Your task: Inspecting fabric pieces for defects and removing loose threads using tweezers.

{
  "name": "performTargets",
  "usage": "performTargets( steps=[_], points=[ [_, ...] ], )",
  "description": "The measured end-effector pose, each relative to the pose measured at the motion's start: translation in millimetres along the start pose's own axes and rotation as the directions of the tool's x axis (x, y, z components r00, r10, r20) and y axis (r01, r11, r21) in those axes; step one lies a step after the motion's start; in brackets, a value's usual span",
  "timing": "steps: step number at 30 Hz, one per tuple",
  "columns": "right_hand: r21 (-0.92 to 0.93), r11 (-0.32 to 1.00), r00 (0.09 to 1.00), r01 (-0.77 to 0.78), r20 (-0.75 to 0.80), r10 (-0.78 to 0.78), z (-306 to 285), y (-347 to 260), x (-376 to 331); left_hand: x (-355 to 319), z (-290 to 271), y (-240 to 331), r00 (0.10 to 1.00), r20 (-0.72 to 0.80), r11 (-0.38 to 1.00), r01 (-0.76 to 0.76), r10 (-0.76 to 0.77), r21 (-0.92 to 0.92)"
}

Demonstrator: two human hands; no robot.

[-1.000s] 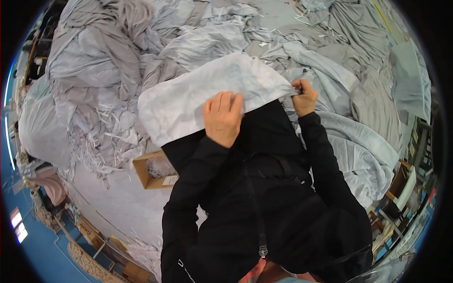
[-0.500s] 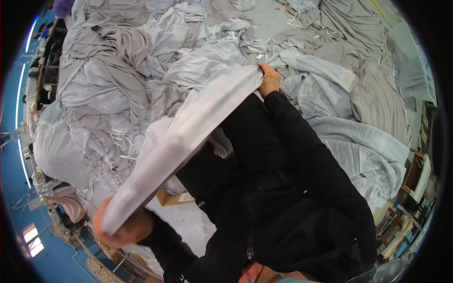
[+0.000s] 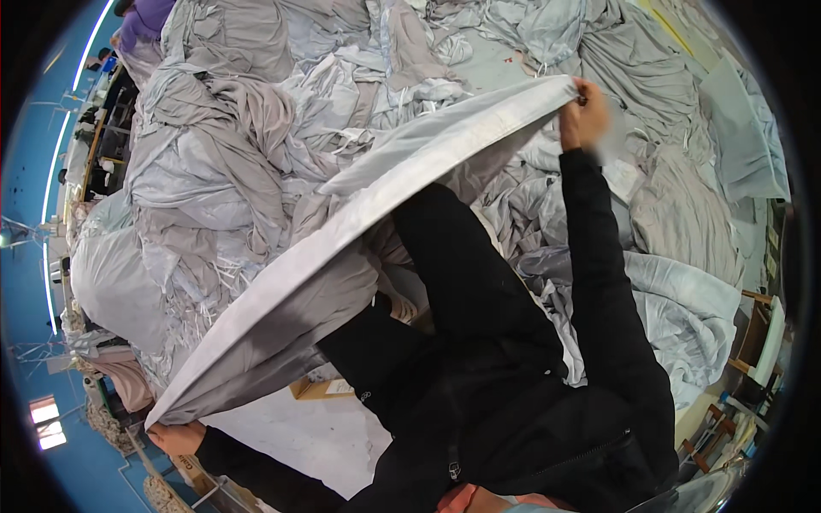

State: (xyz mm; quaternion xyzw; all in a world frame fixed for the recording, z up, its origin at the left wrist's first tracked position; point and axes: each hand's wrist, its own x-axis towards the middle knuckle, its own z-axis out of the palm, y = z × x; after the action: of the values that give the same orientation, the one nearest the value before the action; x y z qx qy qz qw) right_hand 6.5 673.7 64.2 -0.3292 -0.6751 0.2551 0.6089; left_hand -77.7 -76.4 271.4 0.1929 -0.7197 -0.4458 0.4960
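My left hand [image 3: 175,438], bottom left of frame, is closed on one end of the grey fabric piece [image 3: 342,256], fist pinching its corner. From there the fabric runs as one long taut band diagonally up and right across the frame, long axis lower left to upper right, folded edge facing up, loose part sagging below toward my black sleeves. My right hand [image 3: 583,113], upper right, arm stretched out, is pinched shut on the other end, fingers hard to make out, slightly blurred. So the fabric lies between both hands, each at one end; the left end sits nearer to my body, the right end far out. Under the band, a small cardboard box [image 3: 321,389] on the pale worktop [image 3: 291,436]. Beyond, heaps of grey and beige cloth [image 3: 222,154] fill the upper frame.
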Motion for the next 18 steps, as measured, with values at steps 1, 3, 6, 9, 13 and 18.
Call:
performTargets(
  steps=[1,3,6,9,13,18],
  points=[
    [-0.002,0.984,0.984,0.178,-0.029,-0.178,-17,-12,14,10,2,-17,1.000,-0.014,0.998,0.019,-0.020,-0.068],
    [0.200,0.946,0.966,0.256,-0.091,-0.242,-50,-32,28,30,-2,-51,0.992,-0.064,0.992,0.107,-0.111,-0.061],
    [0.444,0.877,0.982,0.185,-0.041,-0.187,-72,-36,33,55,-10,-97,0.999,0.052,0.799,-0.024,-0.009,0.601],
    [0.204,0.879,0.707,-0.431,0.682,0.188,-54,-9,29,69,-6,-131,0.970,0.242,0.394,-0.226,0.009,0.891],
    [-0.115,0.987,0.555,-0.114,0.816,0.159,-27,32,6,92,0,-163,0.884,0.468,0.160,-0.462,-0.004,0.873],
    [-0.212,0.952,0.434,-0.221,0.853,0.291,-5,50,-15,139,5,-222,0.830,0.557,-0.177,-0.551,-0.014,0.816]
  ],
)
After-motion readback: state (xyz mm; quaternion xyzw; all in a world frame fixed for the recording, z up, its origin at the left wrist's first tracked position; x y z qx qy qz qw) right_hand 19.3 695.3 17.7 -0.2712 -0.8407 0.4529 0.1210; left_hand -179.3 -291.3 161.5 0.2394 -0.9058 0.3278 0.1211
